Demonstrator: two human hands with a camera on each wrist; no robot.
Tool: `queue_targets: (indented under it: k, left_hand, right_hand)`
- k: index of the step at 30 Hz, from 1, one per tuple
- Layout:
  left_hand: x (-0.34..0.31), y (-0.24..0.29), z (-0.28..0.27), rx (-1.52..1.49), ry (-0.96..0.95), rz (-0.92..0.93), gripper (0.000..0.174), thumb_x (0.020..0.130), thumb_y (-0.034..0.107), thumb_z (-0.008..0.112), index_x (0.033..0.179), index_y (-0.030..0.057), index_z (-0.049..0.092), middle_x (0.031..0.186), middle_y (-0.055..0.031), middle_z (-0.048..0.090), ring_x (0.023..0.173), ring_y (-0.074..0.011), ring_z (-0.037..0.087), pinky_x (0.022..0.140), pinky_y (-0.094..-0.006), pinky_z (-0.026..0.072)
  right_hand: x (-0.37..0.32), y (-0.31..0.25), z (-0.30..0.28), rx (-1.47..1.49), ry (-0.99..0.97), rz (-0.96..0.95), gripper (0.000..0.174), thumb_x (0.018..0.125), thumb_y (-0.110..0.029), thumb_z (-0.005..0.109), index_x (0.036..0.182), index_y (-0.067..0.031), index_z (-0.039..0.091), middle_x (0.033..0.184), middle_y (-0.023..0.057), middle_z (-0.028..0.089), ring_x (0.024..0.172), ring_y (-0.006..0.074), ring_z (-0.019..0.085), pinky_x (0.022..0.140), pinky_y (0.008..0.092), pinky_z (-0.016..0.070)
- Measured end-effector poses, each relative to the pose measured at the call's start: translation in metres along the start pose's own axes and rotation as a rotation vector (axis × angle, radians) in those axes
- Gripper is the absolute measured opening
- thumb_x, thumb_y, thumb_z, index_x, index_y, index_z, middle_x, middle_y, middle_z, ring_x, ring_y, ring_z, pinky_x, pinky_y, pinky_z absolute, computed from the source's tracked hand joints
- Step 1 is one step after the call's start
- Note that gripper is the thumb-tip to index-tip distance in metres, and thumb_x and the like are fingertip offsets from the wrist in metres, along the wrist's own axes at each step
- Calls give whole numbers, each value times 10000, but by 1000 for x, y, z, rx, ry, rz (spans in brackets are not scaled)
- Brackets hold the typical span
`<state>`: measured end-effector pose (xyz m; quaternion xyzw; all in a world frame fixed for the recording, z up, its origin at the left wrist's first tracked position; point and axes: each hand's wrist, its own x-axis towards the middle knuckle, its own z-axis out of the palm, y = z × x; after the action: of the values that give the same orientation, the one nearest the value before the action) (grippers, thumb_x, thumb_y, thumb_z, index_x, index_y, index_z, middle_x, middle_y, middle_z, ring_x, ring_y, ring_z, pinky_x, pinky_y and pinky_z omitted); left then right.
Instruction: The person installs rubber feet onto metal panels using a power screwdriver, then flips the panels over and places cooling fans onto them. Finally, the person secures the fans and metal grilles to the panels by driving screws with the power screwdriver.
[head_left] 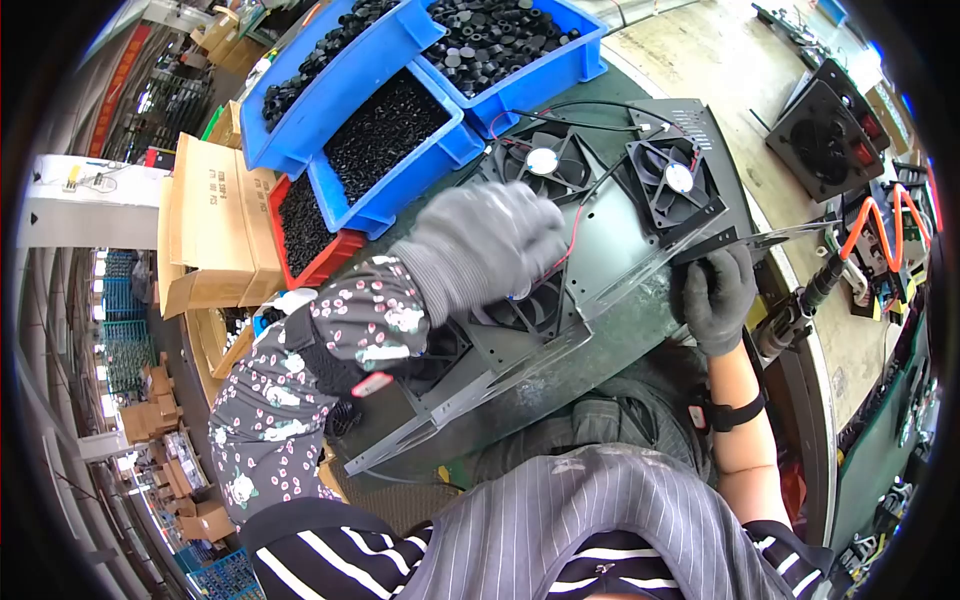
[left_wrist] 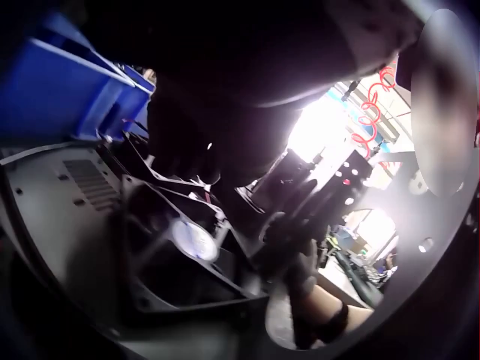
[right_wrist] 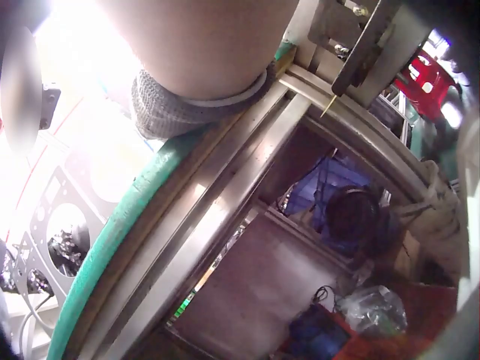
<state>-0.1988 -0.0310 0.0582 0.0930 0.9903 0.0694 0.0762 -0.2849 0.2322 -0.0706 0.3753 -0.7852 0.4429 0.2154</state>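
Note:
A grey metal panel (head_left: pixel 610 235) with several black cooling fans lies across the green work surface in the head view. Two of these, a middle fan (head_left: pixel 542 162) and a right fan (head_left: pixel 679 178), show whole. Over the panel, my gloved left hand (head_left: pixel 490 240) is blurred and partly covers a lower fan (head_left: pixel 535 308). Its fingers bend down beside a red wire (head_left: pixel 574 235); I cannot tell whether they hold anything. My gloved right hand (head_left: pixel 720 300) grips the panel's near flange at its right end. The right wrist view shows only that glove's cuff (right_wrist: pixel 187 109), with the fingers hidden.
Blue bins (head_left: pixel 470 140) full of small black parts stand behind the panel, with a red bin (head_left: pixel 345 245) and a cardboard box (head_left: pixel 225 215) to their left. A separate fan plate (head_left: pixel 825 140) stands at the right, near an orange coiled hose (head_left: pixel 868 225).

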Motion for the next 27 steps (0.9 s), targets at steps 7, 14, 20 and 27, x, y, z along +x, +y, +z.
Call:
queue_targets:
  k: [7, 14, 20, 27]
  left_hand:
    - [-19, -4, 5, -3, -258, -145, 344, 851, 419, 545, 1007, 114, 580, 922, -129, 616, 864, -306, 608, 737, -411, 483]
    - [-17, -19, -2, 102, -100, -245, 275, 861, 344, 529, 953, 104, 627, 855, -122, 643, 784, -305, 624, 695, -415, 493]
    - [52, 3, -9, -10, 22, -270, 330, 853, 368, 550, 1025, 97, 629, 901, -124, 645, 856, -278, 623, 748, -390, 486]
    - [58, -1, -2, -42, -162, -299, 268, 848, 339, 561, 952, 110, 652, 873, -106, 657, 841, -263, 633, 743, -377, 486]
  right_hand:
    - [3, -1, -2, 10, -11, -12, 212, 703, -51, 620, 898, -39, 538, 807, 150, 526, 689, 343, 518, 608, 417, 429]
    - [4, -1, -2, 45, -1, -29, 208, 688, -38, 619, 880, -31, 539, 795, 149, 522, 687, 342, 518, 599, 413, 429]
    - [1, 1, -2, 26, 0, -29, 240, 686, -46, 625, 912, -35, 546, 813, 152, 528, 706, 348, 531, 605, 411, 436]
    - [0, 4, -3, 40, -13, -59, 301, 679, -52, 632, 964, -33, 538, 855, 160, 536, 731, 358, 540, 620, 417, 445]
